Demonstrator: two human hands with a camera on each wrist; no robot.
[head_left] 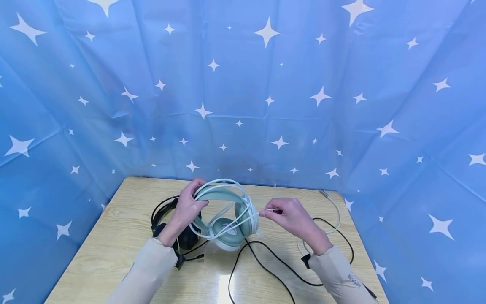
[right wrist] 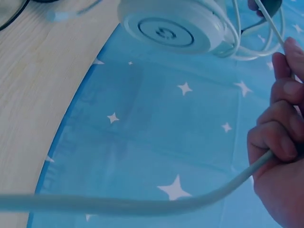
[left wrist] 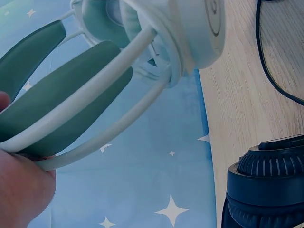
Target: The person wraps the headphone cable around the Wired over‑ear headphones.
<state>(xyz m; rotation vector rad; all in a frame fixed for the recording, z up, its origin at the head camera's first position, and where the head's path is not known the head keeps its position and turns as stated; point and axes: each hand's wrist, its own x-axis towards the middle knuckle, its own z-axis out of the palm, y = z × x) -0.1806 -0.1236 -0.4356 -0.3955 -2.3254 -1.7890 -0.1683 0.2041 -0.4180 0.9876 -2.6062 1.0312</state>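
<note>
My left hand (head_left: 189, 205) grips the headband of pale green headphones (head_left: 228, 231), holding them tilted above the table. In the left wrist view the headband's green pad (left wrist: 71, 90) and white outer bars run from the fingers to an ear cup (left wrist: 204, 33). Pale cable (head_left: 243, 219) crosses the headphones. To their right, my right hand (head_left: 292, 217) pinches that cable between thumb and forefinger. Its other fingers curl round the cable (right wrist: 209, 197) as well, which trails out below the hand in the right wrist view.
A black headset (head_left: 188, 237) lies on the wooden table (head_left: 114, 236) behind my left forearm. Its black cable (head_left: 273, 253) loops across the front and right of the table. The pale cable's end plug (head_left: 323, 193) rests near the back right edge. A blue star-patterned curtain (head_left: 243, 84) surrounds the table.
</note>
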